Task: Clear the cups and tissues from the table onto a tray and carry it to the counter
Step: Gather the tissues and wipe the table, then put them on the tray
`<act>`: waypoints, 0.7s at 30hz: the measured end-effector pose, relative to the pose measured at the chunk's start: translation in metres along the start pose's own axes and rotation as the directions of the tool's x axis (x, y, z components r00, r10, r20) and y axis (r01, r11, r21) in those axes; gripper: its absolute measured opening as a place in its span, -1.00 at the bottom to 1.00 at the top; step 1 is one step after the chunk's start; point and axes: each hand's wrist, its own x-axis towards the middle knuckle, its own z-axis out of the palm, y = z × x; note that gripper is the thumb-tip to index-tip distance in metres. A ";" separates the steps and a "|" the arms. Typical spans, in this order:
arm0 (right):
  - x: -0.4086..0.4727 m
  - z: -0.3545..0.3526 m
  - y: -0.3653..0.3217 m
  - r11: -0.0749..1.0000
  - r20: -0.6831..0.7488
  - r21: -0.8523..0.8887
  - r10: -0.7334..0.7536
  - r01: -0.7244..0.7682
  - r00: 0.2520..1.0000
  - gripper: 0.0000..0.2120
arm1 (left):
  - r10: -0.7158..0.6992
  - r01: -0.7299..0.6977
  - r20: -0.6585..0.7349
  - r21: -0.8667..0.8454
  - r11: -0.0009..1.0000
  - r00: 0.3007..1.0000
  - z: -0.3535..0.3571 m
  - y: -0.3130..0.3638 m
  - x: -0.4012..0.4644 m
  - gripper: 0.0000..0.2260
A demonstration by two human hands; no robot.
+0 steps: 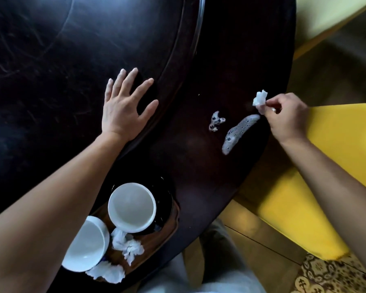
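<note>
The left hand [123,106] lies flat on the dark counter [51,60], fingers spread. The right hand [287,117] pinches a small tissue [260,98] above 2 foamy spills [239,132]. Near the person, 2 white cups [132,206] and crumpled tissues [128,246] sit on what seems a wooden tray [163,233].

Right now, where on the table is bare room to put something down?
Bare dark top lies beyond the left hand, and between the tray and the foam smears. The tray is crowded with two cups and crumpled tissues. The right hand pinches a tissue.
</note>
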 end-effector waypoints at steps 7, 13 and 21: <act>0.002 -0.014 0.000 0.993 0.151 -0.098 -0.043 0.058 0.988 -0.76 | 0.045 -0.045 0.013 0.039 0.998 0.999 -0.001 -0.001 -0.002 -0.47; 0.007 -0.011 -0.009 0.993 0.167 -0.114 0.046 -0.027 0.985 -0.79 | 0.033 -0.036 0.067 0.044 0.998 0.997 -0.002 -0.003 -0.001 -0.39; -0.048 0.009 -0.037 0.995 0.138 -0.049 0.090 -0.084 0.986 -0.79 | 0.016 -0.017 0.065 0.015 1.000 0.998 0.000 0.002 0.005 -0.42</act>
